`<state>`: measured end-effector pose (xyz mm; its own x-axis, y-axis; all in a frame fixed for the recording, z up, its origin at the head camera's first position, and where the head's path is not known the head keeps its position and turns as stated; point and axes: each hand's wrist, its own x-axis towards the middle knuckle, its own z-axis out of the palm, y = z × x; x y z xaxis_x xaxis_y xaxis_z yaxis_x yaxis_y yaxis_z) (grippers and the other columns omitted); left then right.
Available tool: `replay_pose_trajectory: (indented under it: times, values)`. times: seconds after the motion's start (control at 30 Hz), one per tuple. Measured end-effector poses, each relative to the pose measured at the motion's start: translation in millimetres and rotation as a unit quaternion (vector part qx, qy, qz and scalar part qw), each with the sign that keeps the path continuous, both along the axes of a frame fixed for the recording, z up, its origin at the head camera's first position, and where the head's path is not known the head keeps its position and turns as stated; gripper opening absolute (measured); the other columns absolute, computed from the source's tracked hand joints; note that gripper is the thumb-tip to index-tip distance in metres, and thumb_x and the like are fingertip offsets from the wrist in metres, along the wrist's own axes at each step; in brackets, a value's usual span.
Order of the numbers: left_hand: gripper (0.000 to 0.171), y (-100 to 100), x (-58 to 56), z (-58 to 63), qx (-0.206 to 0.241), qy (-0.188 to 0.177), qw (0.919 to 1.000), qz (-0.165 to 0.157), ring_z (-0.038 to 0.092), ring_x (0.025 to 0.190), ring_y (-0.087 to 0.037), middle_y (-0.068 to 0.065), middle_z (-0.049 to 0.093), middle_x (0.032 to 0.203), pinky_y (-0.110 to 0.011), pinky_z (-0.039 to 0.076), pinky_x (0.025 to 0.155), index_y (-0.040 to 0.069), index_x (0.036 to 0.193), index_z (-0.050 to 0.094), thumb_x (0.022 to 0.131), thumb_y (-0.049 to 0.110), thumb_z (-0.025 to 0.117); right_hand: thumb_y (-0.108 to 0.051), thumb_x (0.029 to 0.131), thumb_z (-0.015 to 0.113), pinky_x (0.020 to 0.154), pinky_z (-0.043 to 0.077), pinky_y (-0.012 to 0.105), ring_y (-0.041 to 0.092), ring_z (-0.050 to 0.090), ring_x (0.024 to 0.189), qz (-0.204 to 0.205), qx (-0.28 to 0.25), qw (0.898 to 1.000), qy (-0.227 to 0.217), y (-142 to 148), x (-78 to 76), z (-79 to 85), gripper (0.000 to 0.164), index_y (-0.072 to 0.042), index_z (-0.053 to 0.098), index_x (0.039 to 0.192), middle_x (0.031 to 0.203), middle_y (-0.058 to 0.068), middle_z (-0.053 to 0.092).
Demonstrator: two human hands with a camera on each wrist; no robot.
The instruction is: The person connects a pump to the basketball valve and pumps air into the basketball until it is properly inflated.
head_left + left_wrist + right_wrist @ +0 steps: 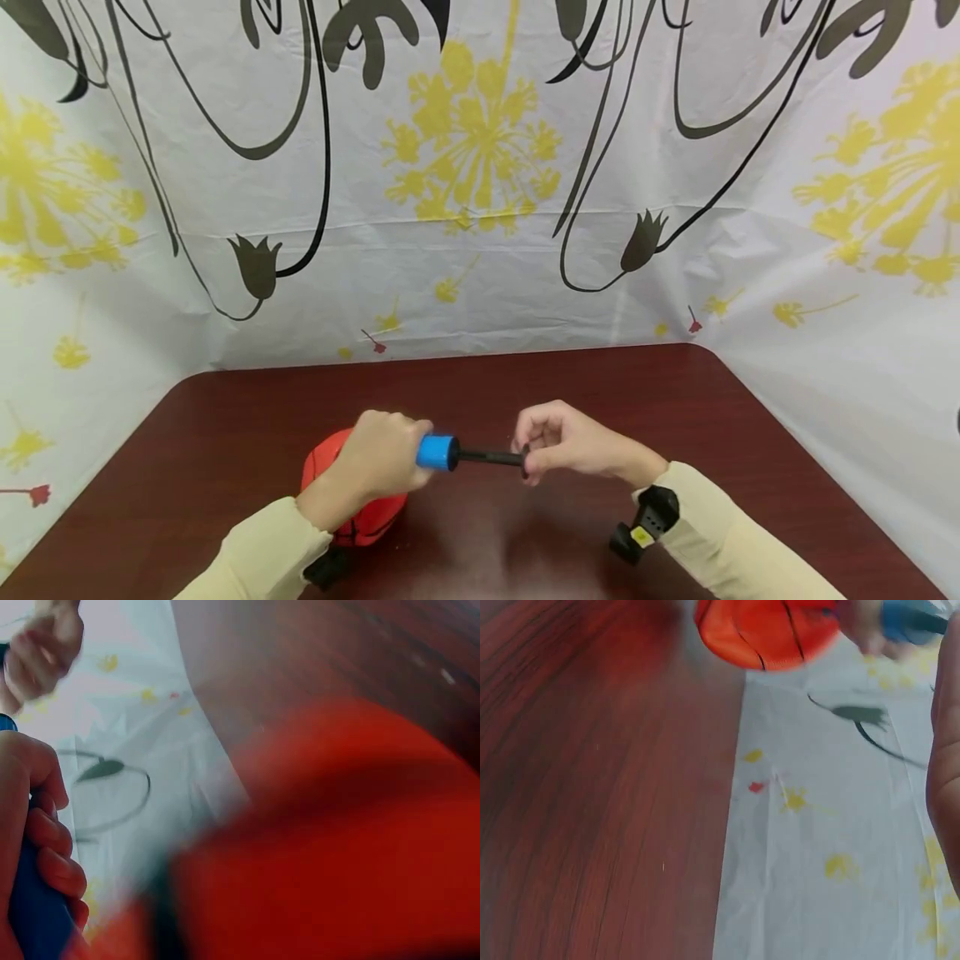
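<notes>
Head view: I watch two bare hands above a dark reddish-brown, wood-grained worktop (562,375), backed by a white sheet (480,292) printed with yellow and grey plant shapes. Left hand (384,450) clenched round a smooth blue plastic-looking tube (437,452); its grip hides the tube's far end. A slim black rod (487,457) runs out toward the right hand (566,446), whose thumb and fingers pinch a small flat black end piece (524,461). Together, I read these as a hand pump (442,452), held roughly level, rod extended between the hands.

Red-orange ball (371,521) with black lines, partly hidden by the left hand and wrist. Both wrist views catch it, badly blurred in the left. I cannot tell whether it rests on the worktop or joins the tube.

Handling, my judgement: pump light and stiff, tube slick enough to twist in a loose hold, so a full wrap suits it. Rod looks thin; sideways load could bend it, so I'd keep force in line with the tube. At that end I'd favour the flat end piece over bare rod. Ball probably light, slightly yielding, apt to roll; a broad palm beats fingertips.
</notes>
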<state>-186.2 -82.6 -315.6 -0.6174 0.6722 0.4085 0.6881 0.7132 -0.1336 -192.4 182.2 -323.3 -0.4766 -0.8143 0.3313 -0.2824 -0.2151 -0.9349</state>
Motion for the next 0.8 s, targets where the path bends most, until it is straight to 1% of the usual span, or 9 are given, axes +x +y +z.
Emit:
replay_pose_trajectory:
  times: [0.07, 0.17, 0.3, 0.43, 0.53, 0.6, 0.7, 0.77, 0.8]
  values:
    - [0.024, -8, -1.2, -1.1, 0.000, 0.007, 0.9999, 0.014, 0.042, 0.043, -0.006, 0.007, 0.050, 0.055, -0.023, 0.034, 0.040, 0.014, 0.070, 0.056, 0.061, 0.033, 0.070, 0.009, 0.078, 0.054, 0.058, 0.051, 0.031, 0.010, 0.062, 0.067, -0.006, -0.002, 1.000, -0.005, 12, 2.4, 1.4, 0.010, 0.011, 0.045, 0.083, 0.079, 0.000, 0.063]
    - [0.026, -15, -3.3, -0.9, -0.005, 0.024, 0.9995, 0.017, 0.041, 0.042, -0.006, 0.006, 0.049, 0.053, -0.023, 0.034, 0.039, 0.014, 0.068, 0.054, 0.060, 0.032, 0.070, 0.011, 0.075, 0.053, 0.057, 0.051, 0.030, 0.010, 0.062, 0.067, -0.002, -0.001, 1.000, -0.016, 23, 3.6, -0.2, 0.011, 0.011, 0.045, 0.083, 0.078, 0.001, 0.063]
    - [0.028, -9, -4.5, 2.8, -0.025, 0.035, 0.9990, 0.014, 0.040, 0.041, -0.008, 0.004, 0.046, 0.051, -0.023, 0.032, 0.039, 0.013, 0.064, 0.050, 0.060, 0.031, 0.071, 0.004, 0.079, 0.058, 0.057, 0.051, 0.032, 0.010, 0.062, 0.067, 0.004, 0.004, 1.000, -0.003, 14, -2.5, -7.8, 0.014, 0.012, 0.046, 0.083, 0.081, 0.000, 0.063]
    - [0.027, 11, -3.4, 5.5, -0.040, 0.023, 0.9988, 0.019, 0.040, 0.042, -0.009, 0.003, 0.046, 0.051, -0.024, 0.032, 0.040, 0.013, 0.063, 0.052, 0.060, 0.032, 0.070, -0.004, 0.080, 0.062, 0.057, 0.051, 0.035, 0.010, 0.061, 0.066, -0.019, -0.002, 0.999, 0.036, -9, -12.6, -16.8, 0.020, 0.010, 0.049, 0.081, 0.081, -0.001, 0.062]
    - [0.027, 19, -2.7, 3.7, -0.034, 0.020, 0.9991, 0.018, 0.037, 0.041, -0.009, 0.004, 0.044, 0.050, -0.024, 0.032, 0.040, 0.013, 0.062, 0.052, 0.059, 0.032, 0.071, -0.006, 0.080, 0.062, 0.056, 0.051, 0.039, 0.011, 0.061, 0.065, -0.043, -0.004, 0.998, 0.048, -20, -13.8, -20.1, 0.019, 0.009, 0.051, 0.083, 0.078, 0.000, 0.062]
    - [0.026, 20, -1.9, 1.4, -0.024, 0.015, 0.9996, 0.005, 0.035, 0.040, -0.007, 0.005, 0.041, 0.048, -0.022, 0.031, 0.040, 0.014, 0.061, 0.051, 0.060, 0.031, 0.070, -0.007, 0.080, 0.063, 0.055, 0.050, 0.041, 0.011, 0.061, 0.064, -0.051, 0.002, 0.998, 0.046, -21, -10.9, -19.2, 0.019, 0.008, 0.052, 0.083, 0.076, 0.001, 0.062]
    - [0.025, 14, -1.5, -1.9, -0.014, 0.002, 0.9998, -0.016, 0.034, 0.040, -0.006, 0.006, 0.041, 0.049, -0.021, 0.030, 0.039, 0.014, 0.063, 0.051, 0.062, 0.031, 0.069, -0.004, 0.079, 0.062, 0.056, 0.050, 0.041, 0.011, 0.061, 0.065, -0.038, 0.015, 0.998, 0.041, -16, -6.3, -14.2, 0.016, 0.009, 0.052, 0.084, 0.077, 0.000, 0.063]
    - [0.023, 8, -1.8, -3.5, -0.008, -0.005, 0.9998, -0.018, 0.037, 0.041, -0.005, 0.007, 0.044, 0.051, -0.020, 0.031, 0.040, 0.013, 0.066, 0.053, 0.064, 0.031, 0.068, -0.001, 0.079, 0.061, 0.055, 0.050, 0.041, 0.011, 0.061, 0.065, -0.026, 0.017, 0.999, 0.037, -8, -3.9, -10.1, 0.015, 0.010, 0.051, 0.083, 0.078, -0.001, 0.063]
    - [0.023, 4, -2.6, -4.2, -0.007, -0.006, 0.9999, -0.013, 0.039, 0.042, -0.006, 0.006, 0.047, 0.052, -0.021, 0.032, 0.040, 0.013, 0.068, 0.055, 0.063, 0.031, 0.069, 0.001, 0.079, 0.061, 0.055, 0.051, 0.039, 0.010, 0.061, 0.065, -0.022, 0.016, 0.999, 0.033, -3, -3.2, -8.8, 0.015, 0.011, 0.051, 0.083, 0.078, -0.001, 0.063]
